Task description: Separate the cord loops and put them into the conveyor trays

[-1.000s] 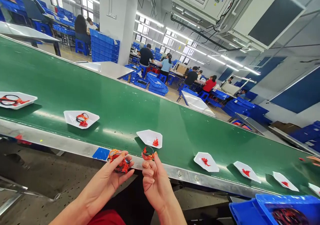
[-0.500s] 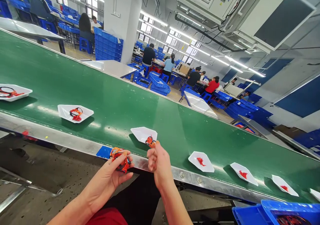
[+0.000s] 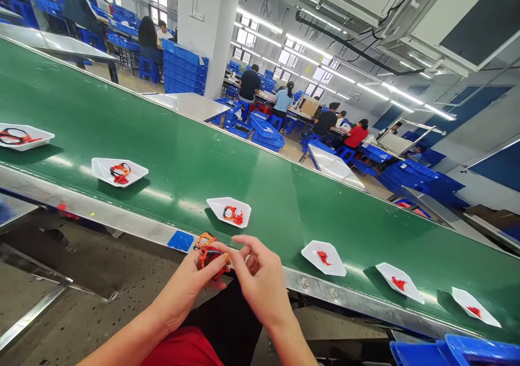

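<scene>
My left hand (image 3: 182, 287) is shut on a tangle of orange and red cords (image 3: 207, 252), with dark strands showing in it. My right hand (image 3: 260, 279) hangs just right of that tangle, fingers apart and holding nothing. Its fingertips are very near the cords and my left hand. A white paper tray (image 3: 228, 211) lies on the green conveyor belt (image 3: 170, 138) just above my hands, holding a dark ring with orange binding and a red piece. Similar trays (image 3: 117, 171) stand along the belt on both sides, with red pieces on those to the right (image 3: 324, 257).
A steel belt edge (image 3: 122, 208) with a blue patch (image 3: 181, 241) runs just beyond my hands. A blue crate (image 3: 455, 352) sits at the lower right. Beyond the belt, people work at tables among stacked blue crates.
My right hand has let go of the ring, which now lies on the white tray. That hand has moved left toward the tangle. The whole view has shifted slightly.
</scene>
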The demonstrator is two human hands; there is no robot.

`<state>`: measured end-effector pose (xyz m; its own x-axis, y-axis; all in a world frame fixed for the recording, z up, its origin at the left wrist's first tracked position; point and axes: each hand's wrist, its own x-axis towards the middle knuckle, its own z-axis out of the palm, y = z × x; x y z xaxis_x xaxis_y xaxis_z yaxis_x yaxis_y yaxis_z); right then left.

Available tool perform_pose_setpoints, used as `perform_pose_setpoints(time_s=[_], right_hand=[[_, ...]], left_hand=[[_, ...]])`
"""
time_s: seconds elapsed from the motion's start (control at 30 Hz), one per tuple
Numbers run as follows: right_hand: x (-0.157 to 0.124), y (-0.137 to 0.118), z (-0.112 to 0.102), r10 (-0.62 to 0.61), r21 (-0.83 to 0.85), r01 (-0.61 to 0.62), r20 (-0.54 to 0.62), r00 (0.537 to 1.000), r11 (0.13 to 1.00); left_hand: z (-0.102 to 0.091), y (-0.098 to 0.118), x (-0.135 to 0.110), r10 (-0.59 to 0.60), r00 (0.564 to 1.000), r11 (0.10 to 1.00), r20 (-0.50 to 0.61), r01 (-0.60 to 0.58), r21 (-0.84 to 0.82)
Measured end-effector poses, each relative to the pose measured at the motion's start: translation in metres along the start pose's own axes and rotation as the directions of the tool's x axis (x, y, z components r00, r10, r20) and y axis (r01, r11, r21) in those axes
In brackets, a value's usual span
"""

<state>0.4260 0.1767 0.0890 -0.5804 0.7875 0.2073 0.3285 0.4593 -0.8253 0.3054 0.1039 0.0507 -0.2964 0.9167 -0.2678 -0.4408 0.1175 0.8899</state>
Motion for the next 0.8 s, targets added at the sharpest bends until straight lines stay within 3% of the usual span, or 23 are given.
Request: perform_pose_setpoints(time_s=[0.13,0.23,0.37,0.47,0.53,0.6,0.67,0.73,0.8], right_hand=[[-0.020,-0.005,0.004,-0.088,-0.058,0.089,0.020,0.996,0.994],[-0.021,-0.001,0.003,-0.070,-0.055,0.071,0.025,0.997,0.996],[-0.023,0.004,-0.001,-0.057,-0.038,0.056,-0.015,0.998,0.998],[-0.026,0.009,-0.003,0.005,0.095,0.004,-0.094,0.996,0.995],[-0.028,0.015,-0.005,0.152,0.284,-0.117,-0.105,0.983,0.952],[-0.029,0.021,-0.006,0.324,0.543,-0.252,-0.039,0.945,0.801],[-0.031,0.027,-0.006,0.433,0.770,-0.322,0.066,0.899,0.552],[-0.032,0.032,-0.005,0.488,0.885,-0.336,0.149,0.860,0.322],[-0.034,0.034,-0.003,0.526,0.918,-0.352,0.211,0.824,0.182]], left_hand=[[0.006,-0.002,-0.002,0.031,0.996,0.995,0.082,-0.039,0.091],[0.007,0.000,-0.004,0.079,0.991,0.980,0.108,-0.097,0.175],[0.009,0.002,-0.006,-0.016,0.991,0.981,0.135,-0.011,0.193],[0.013,0.005,-0.008,-0.057,0.984,0.990,0.167,0.035,0.137],[0.015,0.007,-0.009,-0.065,0.980,0.994,0.187,0.047,0.101],[0.016,0.008,-0.010,-0.082,0.976,0.994,0.203,0.065,0.085],[0.016,0.008,-0.009,-0.091,0.975,0.994,0.202,0.076,0.083],[0.017,0.008,-0.008,-0.112,0.977,0.991,0.183,0.096,0.089],[0.020,0.007,-0.007,-0.128,0.978,0.989,0.165,0.113,0.098]])
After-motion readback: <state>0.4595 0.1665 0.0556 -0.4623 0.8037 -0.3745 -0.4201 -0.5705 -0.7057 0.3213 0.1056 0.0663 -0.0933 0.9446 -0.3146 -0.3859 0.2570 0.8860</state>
